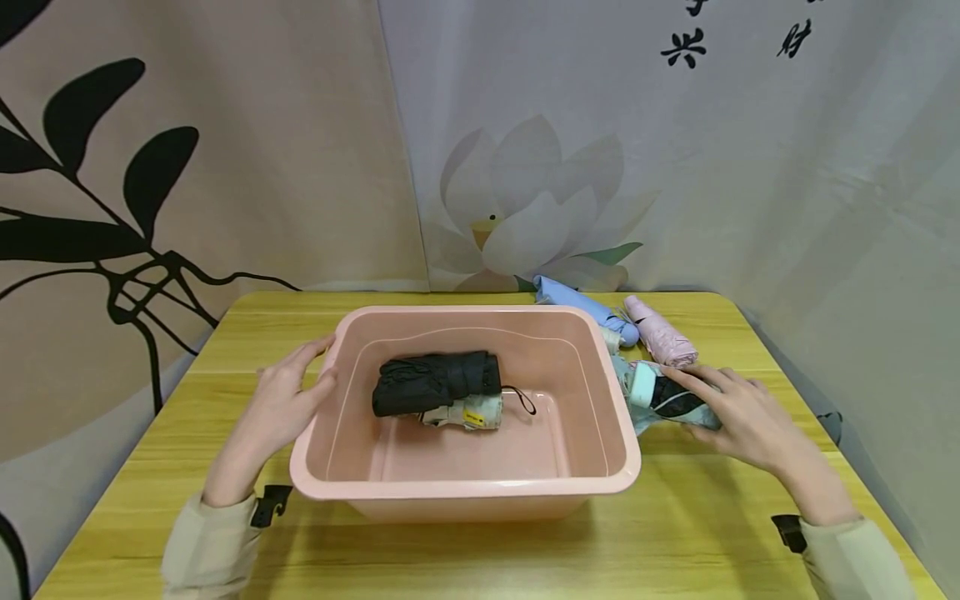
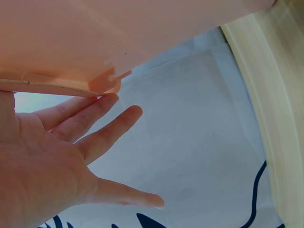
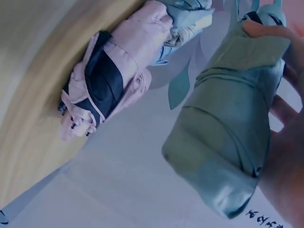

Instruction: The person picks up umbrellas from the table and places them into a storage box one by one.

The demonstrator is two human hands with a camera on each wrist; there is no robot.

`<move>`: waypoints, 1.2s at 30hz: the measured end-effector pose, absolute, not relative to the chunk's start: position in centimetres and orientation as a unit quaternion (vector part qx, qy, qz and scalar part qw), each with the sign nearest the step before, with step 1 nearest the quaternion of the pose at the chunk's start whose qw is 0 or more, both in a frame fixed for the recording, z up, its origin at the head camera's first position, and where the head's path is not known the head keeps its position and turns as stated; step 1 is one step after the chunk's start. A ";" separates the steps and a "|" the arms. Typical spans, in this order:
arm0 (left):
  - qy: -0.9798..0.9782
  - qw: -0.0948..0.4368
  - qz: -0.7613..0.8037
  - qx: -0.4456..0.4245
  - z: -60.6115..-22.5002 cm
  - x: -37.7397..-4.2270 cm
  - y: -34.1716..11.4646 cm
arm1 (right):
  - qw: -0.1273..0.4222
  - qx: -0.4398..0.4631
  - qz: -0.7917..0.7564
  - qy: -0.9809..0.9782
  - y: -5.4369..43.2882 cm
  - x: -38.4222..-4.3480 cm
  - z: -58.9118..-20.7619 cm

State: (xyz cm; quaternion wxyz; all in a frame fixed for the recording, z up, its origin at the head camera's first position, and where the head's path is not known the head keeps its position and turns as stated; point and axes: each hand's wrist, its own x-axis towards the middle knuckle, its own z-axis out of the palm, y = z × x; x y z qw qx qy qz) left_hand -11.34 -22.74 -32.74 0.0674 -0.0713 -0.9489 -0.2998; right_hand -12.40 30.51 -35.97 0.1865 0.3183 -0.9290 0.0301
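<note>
Head view first: a pink bin is set mid-frame on a wooden table. A black folded umbrella is laid in it, slightly toward 11 o'clock, partly on top of a pale folded umbrella marked by a yellow patch. The bin's rim is touched at about 10 o'clock by the left hand, fingers spread, nothing gripped. Over at 3 o'clock, just beside the bin, a teal folded umbrella is gripped from its far end by the right hand. A blue umbrella and a lilac umbrella are left lying around 1 to 2 o'clock, past the bin's far corner.

Left wrist cam: the bin's underside is seen from 10 to 1 o'clock, and its rim is met by a couple of the left hand's fingertips. The hand is seen at 8 o'clock, fingers fanned apart.

Right wrist cam: the teal umbrella is pinched at 2 o'clock between the right hand's curled digits, though how they're all placed can't be told since they're partly hidden. The lilac umbrella, dark patch showing, is spotted at 10 o'clock, well apart from the hand.
</note>
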 end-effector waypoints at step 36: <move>-0.950 0.073 -0.295 -0.076 -32.7 -11.2 -22.8 | 0.281 0.322 0.013 -0.904 28.0 -13.8 -30.1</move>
